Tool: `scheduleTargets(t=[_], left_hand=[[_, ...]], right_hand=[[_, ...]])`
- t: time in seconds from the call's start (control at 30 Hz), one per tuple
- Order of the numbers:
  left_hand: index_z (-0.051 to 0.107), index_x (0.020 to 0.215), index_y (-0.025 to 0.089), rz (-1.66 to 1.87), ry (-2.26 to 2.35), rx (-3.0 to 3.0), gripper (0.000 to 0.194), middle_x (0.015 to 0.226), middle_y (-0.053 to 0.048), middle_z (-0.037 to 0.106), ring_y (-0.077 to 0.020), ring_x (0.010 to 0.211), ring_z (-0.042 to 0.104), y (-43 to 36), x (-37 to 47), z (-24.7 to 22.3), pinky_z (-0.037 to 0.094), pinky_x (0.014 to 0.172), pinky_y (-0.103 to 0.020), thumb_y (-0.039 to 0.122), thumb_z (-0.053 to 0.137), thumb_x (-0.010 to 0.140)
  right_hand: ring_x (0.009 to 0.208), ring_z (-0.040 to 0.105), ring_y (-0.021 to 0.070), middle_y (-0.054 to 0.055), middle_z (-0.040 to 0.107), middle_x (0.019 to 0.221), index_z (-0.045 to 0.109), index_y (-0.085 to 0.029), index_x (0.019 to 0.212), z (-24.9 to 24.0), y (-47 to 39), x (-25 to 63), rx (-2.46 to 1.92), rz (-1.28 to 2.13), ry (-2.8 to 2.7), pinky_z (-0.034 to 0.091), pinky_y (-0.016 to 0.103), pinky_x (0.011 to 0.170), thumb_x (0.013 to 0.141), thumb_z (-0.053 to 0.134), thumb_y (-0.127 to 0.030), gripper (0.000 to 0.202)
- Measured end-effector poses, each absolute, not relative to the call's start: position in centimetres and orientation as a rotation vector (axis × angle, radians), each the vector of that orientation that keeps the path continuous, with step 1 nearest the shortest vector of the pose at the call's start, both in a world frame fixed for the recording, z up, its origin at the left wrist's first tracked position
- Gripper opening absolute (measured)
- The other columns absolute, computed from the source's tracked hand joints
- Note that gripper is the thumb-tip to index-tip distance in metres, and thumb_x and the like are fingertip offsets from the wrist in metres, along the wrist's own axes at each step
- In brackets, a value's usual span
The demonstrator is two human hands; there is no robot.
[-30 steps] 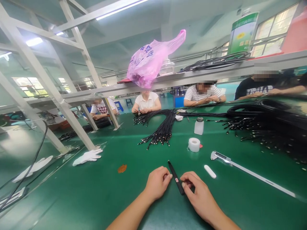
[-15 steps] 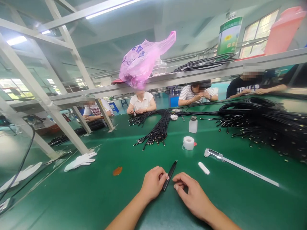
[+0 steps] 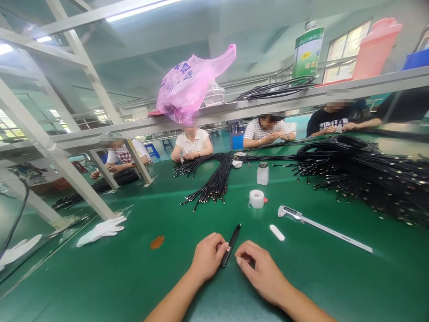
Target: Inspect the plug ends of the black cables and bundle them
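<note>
My left hand (image 3: pixel 208 256) rests on the table with its fingers curled, its thumb and forefinger closed at the side of a black pen-like tool (image 3: pixel 232 243). This tool has a pointed metal tip aimed away from me and a small pale label by my thumb. To its right lies my right hand (image 3: pixel 258 268), apart from it. The right forefinger bends round to the thumb, and nothing shows between them. Beyond the right hand are a small white oblong piece (image 3: pixel 277 232) and a digital caliper (image 3: pixel 325 229). A roll of clear tape (image 3: pixel 256 199) stands farther off.
Black cables lie in a bunch (image 3: pixel 214 179) ahead and a large heap (image 3: pixel 355 174) at right. A white bottle (image 3: pixel 262 173) stands behind the tape. White gloves (image 3: pixel 102 231) lie left by the frame post. A shelf (image 3: pixel 268 107) crosses above; several people sit beyond.
The view has swung slightly right, so things appear farther left. My right forefinger and thumb have drawn closer together. My left hand stays at the black tool.
</note>
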State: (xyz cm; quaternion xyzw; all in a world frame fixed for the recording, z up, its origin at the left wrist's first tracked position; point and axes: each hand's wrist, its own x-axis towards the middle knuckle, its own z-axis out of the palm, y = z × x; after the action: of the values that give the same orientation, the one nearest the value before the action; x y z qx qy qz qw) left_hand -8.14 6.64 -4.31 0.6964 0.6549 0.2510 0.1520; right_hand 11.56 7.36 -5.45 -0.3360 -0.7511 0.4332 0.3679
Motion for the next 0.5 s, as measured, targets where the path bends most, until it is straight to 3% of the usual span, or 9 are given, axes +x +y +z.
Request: scheduleTargets(t=[0.27, 0.5], left_hand=[[0.065, 0.080, 0.020, 0.720, 1.880, 1.998, 0.023, 0.076, -0.001, 0.060, -0.0142, 0.072, 0.053, 6.69, -8.17, -4.45, 0.035, 0.065, -0.024, 0.032, 0.051, 0.092], [0.066, 0.079, 0.020, 0.717, 1.875, 1.999, 0.024, 0.076, -0.001, 0.060, -0.0148, 0.072, 0.054, 6.56, -8.11, -4.22, 0.034, 0.064, -0.023, 0.032, 0.050, 0.092]], right_hand=[[0.080, 0.056, 0.0162, 0.004, 0.061, 0.085, 0.045, -0.017, 0.064, -5.38, 7.45, 11.40, -0.850, 1.121, -1.910, 0.042, 0.029, 0.076, 0.095, 0.048, -0.037, 0.037], [0.079, 0.056, 0.0163, 0.004, 0.061, 0.083, 0.045, -0.018, 0.064, -5.41, 7.46, 11.38, -0.857, 1.110, -1.932, 0.042, 0.030, 0.076, 0.095, 0.048, -0.036, 0.036]])
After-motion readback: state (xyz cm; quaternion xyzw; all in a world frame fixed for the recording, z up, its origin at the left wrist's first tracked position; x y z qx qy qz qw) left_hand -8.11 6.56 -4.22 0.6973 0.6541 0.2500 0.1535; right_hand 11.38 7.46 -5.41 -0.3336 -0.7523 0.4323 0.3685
